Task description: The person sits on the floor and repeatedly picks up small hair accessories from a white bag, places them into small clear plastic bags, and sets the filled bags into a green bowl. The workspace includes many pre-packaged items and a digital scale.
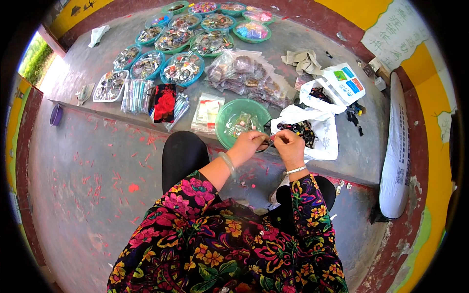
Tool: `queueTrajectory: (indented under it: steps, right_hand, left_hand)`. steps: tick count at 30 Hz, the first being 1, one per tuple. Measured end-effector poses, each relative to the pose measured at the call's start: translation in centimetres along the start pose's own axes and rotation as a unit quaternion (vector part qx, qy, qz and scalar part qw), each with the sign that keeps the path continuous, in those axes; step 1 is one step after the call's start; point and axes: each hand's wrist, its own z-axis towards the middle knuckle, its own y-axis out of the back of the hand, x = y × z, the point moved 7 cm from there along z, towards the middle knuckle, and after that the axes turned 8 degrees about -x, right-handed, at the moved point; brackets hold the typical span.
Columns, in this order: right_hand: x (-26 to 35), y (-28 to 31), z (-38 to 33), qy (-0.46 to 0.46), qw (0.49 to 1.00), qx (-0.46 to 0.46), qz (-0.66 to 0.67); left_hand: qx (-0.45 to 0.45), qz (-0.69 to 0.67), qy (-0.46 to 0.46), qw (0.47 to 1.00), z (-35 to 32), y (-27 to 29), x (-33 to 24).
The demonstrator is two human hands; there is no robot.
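Far L: purple tub on the floor by the step. Next, on the grey ledge, a white tray of small packed goods; round bowls crowd behind, tags in them too small to read, some contents half hidden by plastic glare. Then clear packs of long thin items, partly covered at R by a black case w/ red flower. Right of that, flat pkts w/ white & red printed cards, text too fine to make out. Behind, a heap of clear bags w/ brown beaded rings, overlapping.

Mid: green basin w/ a few clear pkts inside; L hand at its near R rim, thumb + fingers pinched on a dark strand. Strand sits btwn both hands, mostly hidden by fingers; exact shape unclear. R hand pinches its other side, fingertips narrow.

Just R, white bag w/ dark beaded stuff; behind it a white printed flap w/ blue, green, red blocks + lettering. Far R: big handwritten characters on the wall, partly blurred; long silvery roll w/ dark print + square code, unreadable.
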Motion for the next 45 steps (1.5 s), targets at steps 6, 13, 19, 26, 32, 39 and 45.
queueTrajectory:
  steps: [6,13,19,26,32,39,45]
  right_hand:
    - [0.6,1.9,0.4,-0.008,0.996,-0.028,0.083]
    - [3.7,2.7,-0.9,0.125,0.991,-0.016,0.037]
    - [4.8,1.2,-3.6,0.168,0.986,0.014,0.01]
    - [3.3,1.3,-2.8,0.086,0.995,-0.046,-0.002]
    - [2.5,0.3,-2.8,0.052,0.998,-0.041,0.019]
    - [7.5,0.8,-3.5,0.284,0.943,-0.066,-0.163]
    - [7.6,0.9,-3.6,0.293,0.934,-0.081,-0.187]
  left_hand:
    - [-0.026,-0.128,0.026,0.991,0.7,1.7,-0.3]
    - [-0.139,-0.161,-0.042,0.976,0.8,4.9,-3.7]
    - [-0.12,-0.142,-0.04,0.982,0.1,4.1,-4.2]
    - [-0.066,0.024,-0.097,0.993,-0.2,2.0,-2.2]
    - [-0.067,0.234,-0.196,0.95,-1.3,0.7,-3.5]
    - [-0.03,0.153,-0.193,0.969,-0.7,0.6,-2.1]
    - [-0.031,0.235,-0.218,0.947,-1.7,-0.2,-3.5]
